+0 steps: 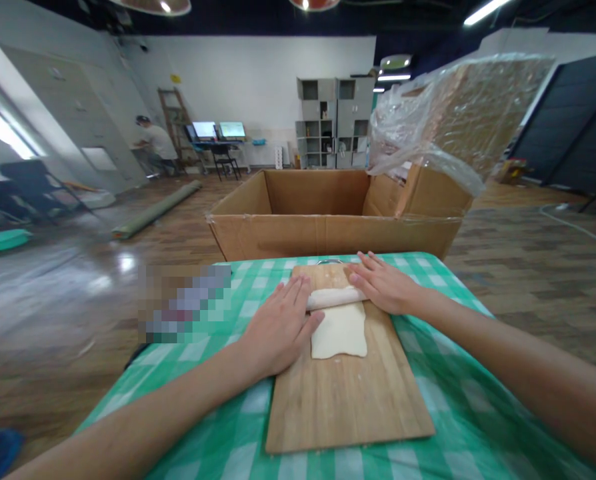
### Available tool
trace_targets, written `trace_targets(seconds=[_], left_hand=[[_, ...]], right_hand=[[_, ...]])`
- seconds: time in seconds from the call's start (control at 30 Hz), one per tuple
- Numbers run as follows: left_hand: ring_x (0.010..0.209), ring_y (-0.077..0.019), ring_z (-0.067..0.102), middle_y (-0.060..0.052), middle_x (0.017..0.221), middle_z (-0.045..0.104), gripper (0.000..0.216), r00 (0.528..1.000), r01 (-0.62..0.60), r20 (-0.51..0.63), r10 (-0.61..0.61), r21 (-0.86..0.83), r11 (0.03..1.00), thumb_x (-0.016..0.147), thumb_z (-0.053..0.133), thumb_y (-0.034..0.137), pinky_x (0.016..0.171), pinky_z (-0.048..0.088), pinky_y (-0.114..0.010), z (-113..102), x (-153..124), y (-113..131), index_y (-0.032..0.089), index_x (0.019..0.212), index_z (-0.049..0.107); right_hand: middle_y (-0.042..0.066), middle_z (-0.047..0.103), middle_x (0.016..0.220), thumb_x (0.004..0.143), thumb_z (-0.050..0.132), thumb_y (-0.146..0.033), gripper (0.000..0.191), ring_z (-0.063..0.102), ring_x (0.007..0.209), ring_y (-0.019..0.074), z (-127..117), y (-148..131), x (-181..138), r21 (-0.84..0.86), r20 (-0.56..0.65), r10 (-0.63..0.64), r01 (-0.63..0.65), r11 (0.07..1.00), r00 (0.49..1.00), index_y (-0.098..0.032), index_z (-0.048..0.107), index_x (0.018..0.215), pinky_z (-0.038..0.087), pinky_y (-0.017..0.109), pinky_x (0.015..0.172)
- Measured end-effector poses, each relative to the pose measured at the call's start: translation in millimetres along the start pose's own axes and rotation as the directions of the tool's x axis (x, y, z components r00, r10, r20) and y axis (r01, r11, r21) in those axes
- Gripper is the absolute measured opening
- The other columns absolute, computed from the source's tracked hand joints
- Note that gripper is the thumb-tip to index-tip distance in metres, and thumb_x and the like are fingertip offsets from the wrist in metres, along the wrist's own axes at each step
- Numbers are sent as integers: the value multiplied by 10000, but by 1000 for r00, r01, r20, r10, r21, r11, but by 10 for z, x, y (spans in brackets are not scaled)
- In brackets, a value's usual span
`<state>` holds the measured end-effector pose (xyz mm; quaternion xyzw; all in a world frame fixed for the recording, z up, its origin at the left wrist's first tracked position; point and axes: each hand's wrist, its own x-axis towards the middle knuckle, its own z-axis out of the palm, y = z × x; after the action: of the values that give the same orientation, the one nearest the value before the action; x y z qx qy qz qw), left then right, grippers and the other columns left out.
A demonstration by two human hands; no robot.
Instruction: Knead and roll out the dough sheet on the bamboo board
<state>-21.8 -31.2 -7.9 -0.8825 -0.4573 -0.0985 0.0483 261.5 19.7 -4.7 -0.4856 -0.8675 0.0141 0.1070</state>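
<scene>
Now the pin (335, 297) is pressed under both flat, open hands, left (279, 328) and right (384, 283), at the far end of the dough (339, 331); uneven pressure could tear it.

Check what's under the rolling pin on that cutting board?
A flattened sheet of dough lies under the rolling pin, spreading toward the camera on the wooden board. The left hand and right hand cover the pin's ends; the dough beneath the pin is hidden.
</scene>
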Motion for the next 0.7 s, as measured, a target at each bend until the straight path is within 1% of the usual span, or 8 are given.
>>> trace_targets(seconds=[0.1,0.17,0.27,0.33,0.43,0.5,0.57,0.7], left_hand=[[1562,-318,295,-229,1647,355,701,999,42,6,-43,6,999,1081,219,516,1264,275,-501,23,138,-64,24,1551,391],[1540,-324,345,-242,1618,401,699,996,92,5,-92,10,996,1086,196,505,1252,297,-485,55,246,-123,9,1527,417],[1502,-326,419,-238,1566,484,661,991,132,-41,-131,30,991,1092,191,488,1240,313,-475,113,351,-174,31,1467,487],[1497,-335,424,-242,1561,490,645,989,137,-61,-134,46,989,1093,201,467,1236,318,-486,133,347,-152,26,1467,488],[1511,-353,396,-256,1595,435,663,990,138,-50,-136,51,989,1088,223,454,1233,329,-507,122,254,-53,-9,1515,430],[1509,-352,399,-255,1607,417,673,989,138,-56,-135,44,989,1083,233,464,1229,340,-509,100,188,13,-8,1527,414],[1499,-345,417,-245,1596,441,665,988,138,-70,-135,37,990,1078,239,476,1219,356,-509,85,156,49,17,1521,428],[1521,-340,382,-222,1596,453,663,991,109,-85,-105,41,993,1065,273,506,1221,350,-502,99,183,23,56,1523,438]], right_hand=[[130,496,1584,1096,180,-536,683,253,1570,313,24,130,238,37,30,7,-8,999,1000,-137,509,1542,189,559,1281],[116,512,1574,1098,196,-508,655,247,1572,312,45,216,387,47,31,-16,14,999,999,-141,510,1540,188,573,1276],[108,513,1575,1102,203,-464,620,237,1577,299,64,328,590,55,22,-74,72,996,997,-152,559,1502,190,573,1275],[110,513,1576,1105,197,-453,617,250,1575,288,72,377,711,60,15,-87,86,994,996,-156,614,1451,202,553,1276],[101,534,1562,1110,193,-459,626,286,1564,266,85,406,847,65,31,-104,102,993,994,-158,662,1397,213,508,1280],[86,542,1558,1111,205,-474,623,290,1563,252,91,402,872,72,47,-128,124,990,991,-162,667,1390,202,486,1285],[94,520,1575,1109,211,-484,629,282,1566,248,90,390,819,83,55,-141,136,987,988,-152,655,1404,188,478,1288],[129,454,1611,1104,175,-510,679,273,1568,260,64,350,521,119,24,-126,122,985,992,-120,604,1458,196,494,1288]])
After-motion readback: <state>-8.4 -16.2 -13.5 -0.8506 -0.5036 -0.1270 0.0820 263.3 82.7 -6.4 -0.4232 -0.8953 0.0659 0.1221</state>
